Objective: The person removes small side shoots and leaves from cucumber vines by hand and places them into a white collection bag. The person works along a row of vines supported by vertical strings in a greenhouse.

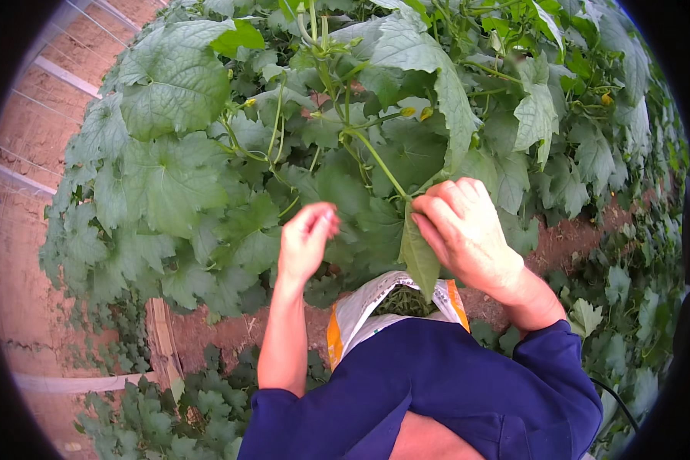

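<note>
My right hand (466, 230) pinches a large green leaf (421, 253) near the top of its long stalk (379, 158). The leaf's folded blade hangs below my fingers, over the mouth of a white and orange woven sack (345, 322). Inside the sack lies a heap of green plant trimmings (405, 302). My left hand (307, 238) is raised in front of the foliage, slightly blurred, with its fingers curled in and nothing visible in them. The stalk runs up to a climbing vine (345, 109) with yellow flower buds (407, 112), tendrils and broad lobed leaves (172, 86).
Dense vine foliage (598, 155) spreads across the far side and right. Lower leafy plants (207, 414) grow at the near left. A wooden post (164, 339) stands by bare reddish soil (247, 333). Wires and pale rails (66, 77) cross the left side before an earthen wall (23, 241).
</note>
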Tool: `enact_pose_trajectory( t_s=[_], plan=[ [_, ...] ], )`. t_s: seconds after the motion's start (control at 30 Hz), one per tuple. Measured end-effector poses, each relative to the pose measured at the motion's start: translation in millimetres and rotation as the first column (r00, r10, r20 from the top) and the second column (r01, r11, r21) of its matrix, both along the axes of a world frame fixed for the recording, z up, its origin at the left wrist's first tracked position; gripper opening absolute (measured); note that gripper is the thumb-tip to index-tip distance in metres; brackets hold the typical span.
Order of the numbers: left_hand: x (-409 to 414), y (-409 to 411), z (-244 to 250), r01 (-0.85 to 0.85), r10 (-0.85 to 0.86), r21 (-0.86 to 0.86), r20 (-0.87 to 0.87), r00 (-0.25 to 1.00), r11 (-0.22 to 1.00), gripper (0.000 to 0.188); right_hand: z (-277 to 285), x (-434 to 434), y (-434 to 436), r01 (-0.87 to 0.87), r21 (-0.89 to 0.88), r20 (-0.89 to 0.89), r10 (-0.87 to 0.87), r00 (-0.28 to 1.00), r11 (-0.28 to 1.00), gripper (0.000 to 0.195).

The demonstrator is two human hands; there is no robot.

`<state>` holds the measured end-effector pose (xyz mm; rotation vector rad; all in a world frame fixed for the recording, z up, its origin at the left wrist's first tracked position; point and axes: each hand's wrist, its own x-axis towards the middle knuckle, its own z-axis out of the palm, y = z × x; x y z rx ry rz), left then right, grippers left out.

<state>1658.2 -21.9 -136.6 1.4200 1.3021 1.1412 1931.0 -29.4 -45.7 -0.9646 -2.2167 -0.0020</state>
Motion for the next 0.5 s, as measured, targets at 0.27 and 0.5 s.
enact_pose_trajectory(
  t_s=[0.27,0.5],
  plan=[
    [21,67,13,-0.103,0.141,0.282,-0.120,0.983,0.954,0.020,-3,26,-15,-0.039,-0.103,-0.007,0.039,0.999,0.994,0.014],
    [26,97,39,0.190,-0.199,0.245,0.013,0.980,0.951,0.026,9,31,-28,0.044,-0.208,0.059,-0.032,0.998,0.977,0.015]
  ],
)
